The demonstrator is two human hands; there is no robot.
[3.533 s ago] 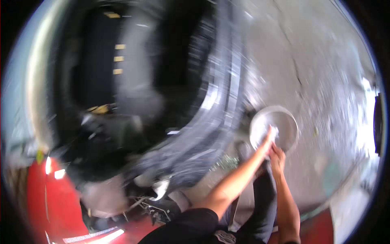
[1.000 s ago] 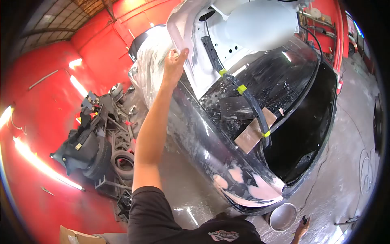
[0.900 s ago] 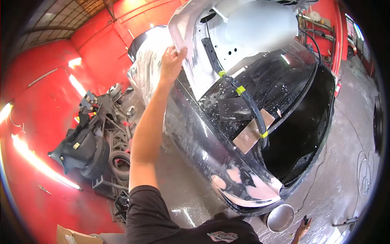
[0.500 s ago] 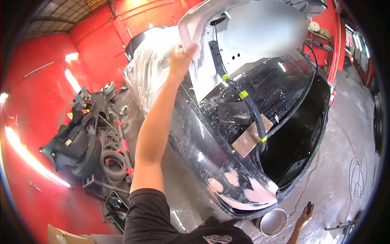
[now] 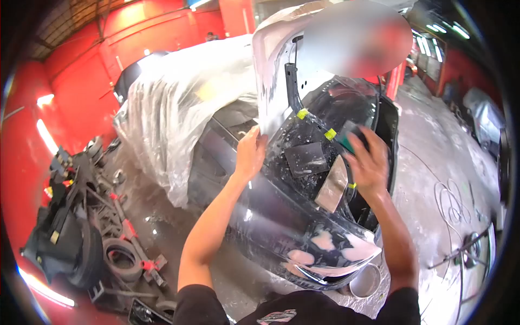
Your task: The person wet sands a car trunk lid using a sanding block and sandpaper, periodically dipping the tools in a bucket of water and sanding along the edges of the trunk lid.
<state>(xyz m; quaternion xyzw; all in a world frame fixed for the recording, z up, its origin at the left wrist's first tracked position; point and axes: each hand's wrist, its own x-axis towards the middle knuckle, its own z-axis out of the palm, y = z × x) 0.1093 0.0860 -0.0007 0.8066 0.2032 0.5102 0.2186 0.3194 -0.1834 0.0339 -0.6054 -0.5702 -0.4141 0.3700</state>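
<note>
My left hand (image 5: 251, 154) is closed at the lower edge of a raised car panel (image 5: 269, 81), which is patchy white and pale pink. My right hand (image 5: 371, 165), slightly blurred, grips a dark green pad (image 5: 352, 136) above the opening of the black car body. A curved dark arm (image 5: 292, 86) with yellow tape (image 5: 330, 134) passes beside the pad. Below the hands lie a dark square sheet (image 5: 306, 159) and a brown rectangular piece (image 5: 332, 187). The car's near corner (image 5: 346, 252) carries pinkish filler patches.
Clear plastic sheeting (image 5: 162, 108) covers the car's left part. A round bucket (image 5: 365, 281) stands by the near corner. Car parts (image 5: 65, 233) and a tyre (image 5: 122, 260) lie along the red wall. A coiled cable (image 5: 452, 200) is on the floor at right.
My right hand has risen from low beside the bucket to over the car opening. My left hand has moved down along the raised panel's edge. The view has turned right.
</note>
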